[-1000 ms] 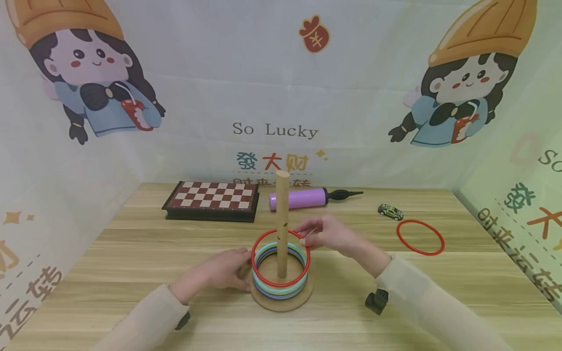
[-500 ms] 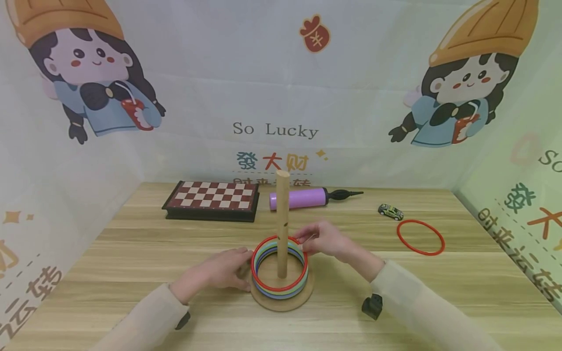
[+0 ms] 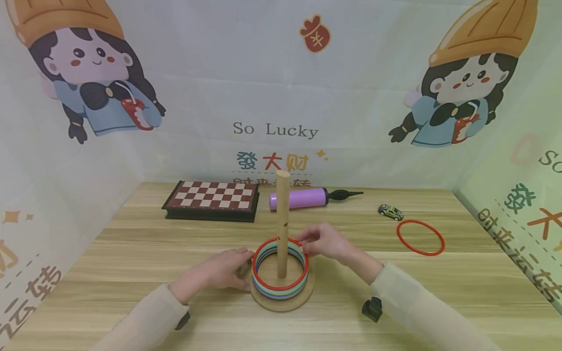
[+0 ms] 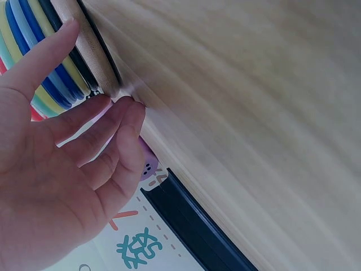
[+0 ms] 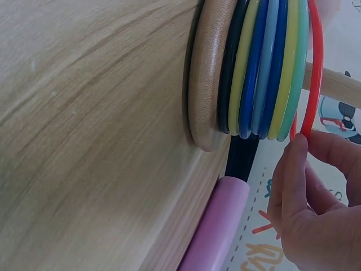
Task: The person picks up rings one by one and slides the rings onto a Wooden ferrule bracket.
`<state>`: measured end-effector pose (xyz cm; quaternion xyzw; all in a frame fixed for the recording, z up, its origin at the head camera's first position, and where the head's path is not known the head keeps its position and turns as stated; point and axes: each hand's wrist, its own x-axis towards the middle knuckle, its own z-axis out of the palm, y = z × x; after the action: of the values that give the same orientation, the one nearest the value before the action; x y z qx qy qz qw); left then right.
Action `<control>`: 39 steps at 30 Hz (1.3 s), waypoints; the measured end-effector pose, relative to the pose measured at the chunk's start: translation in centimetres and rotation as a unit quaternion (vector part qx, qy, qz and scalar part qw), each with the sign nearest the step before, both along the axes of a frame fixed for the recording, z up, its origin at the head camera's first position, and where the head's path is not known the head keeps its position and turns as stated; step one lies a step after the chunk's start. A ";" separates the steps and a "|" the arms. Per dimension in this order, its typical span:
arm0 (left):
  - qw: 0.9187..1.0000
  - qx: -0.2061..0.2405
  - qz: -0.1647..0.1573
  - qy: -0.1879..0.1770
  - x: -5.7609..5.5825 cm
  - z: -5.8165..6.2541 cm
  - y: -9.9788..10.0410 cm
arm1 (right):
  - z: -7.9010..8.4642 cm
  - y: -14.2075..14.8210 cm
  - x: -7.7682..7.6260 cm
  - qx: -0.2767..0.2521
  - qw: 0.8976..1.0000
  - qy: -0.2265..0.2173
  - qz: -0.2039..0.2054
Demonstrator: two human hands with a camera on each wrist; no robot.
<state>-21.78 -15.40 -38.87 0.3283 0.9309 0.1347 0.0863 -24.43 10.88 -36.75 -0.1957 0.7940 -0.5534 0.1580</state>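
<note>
A wooden peg (image 3: 282, 209) rises from a round wooden base (image 3: 283, 306) at the middle front of the table. Around it lies a stack of coloured rings (image 5: 276, 73) in black, yellow, blue and green. Thumb and index finger of my right hand (image 3: 327, 243) pinch the far right side of a red ring (image 5: 317, 62). This ring encircles the peg just above the stack, slightly tilted, with a narrow gap at the pinched side. My left hand (image 3: 219, 270) curves round the left side of the base, its thumb and fingertips touching the base's edge.
A second red ring (image 3: 432, 254) lies flat at the right, beside a small toy car (image 3: 390, 212). Behind the peg is a purple hand pump (image 3: 303, 199) with a black nozzle. A folded chessboard case (image 3: 212, 200) stands at the back left. Printed cloth walls enclose the table.
The red ring has come down along the peg toward the stack, and my right hand has lowered with it. My left hand has stayed at the base.
</note>
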 end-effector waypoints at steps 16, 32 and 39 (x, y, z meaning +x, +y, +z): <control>1.000 0.002 0.008 -0.017 -0.1 0.1 0.0 | -0.3 0.0 0.1 0.027 0.999 0.030 0.011; 1.000 0.002 0.014 -0.022 0.0 0.3 0.2 | -0.4 1.2 0.0 0.010 1.000 0.017 -0.002; 1.000 0.003 0.013 -0.025 -0.1 0.2 0.1 | -1.0 3.9 -0.2 0.015 0.999 0.017 -0.029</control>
<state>-21.87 -15.32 -38.71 0.3127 0.9323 0.1471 0.1064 -24.64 14.75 -37.75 -0.1790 0.8103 -0.5423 0.1314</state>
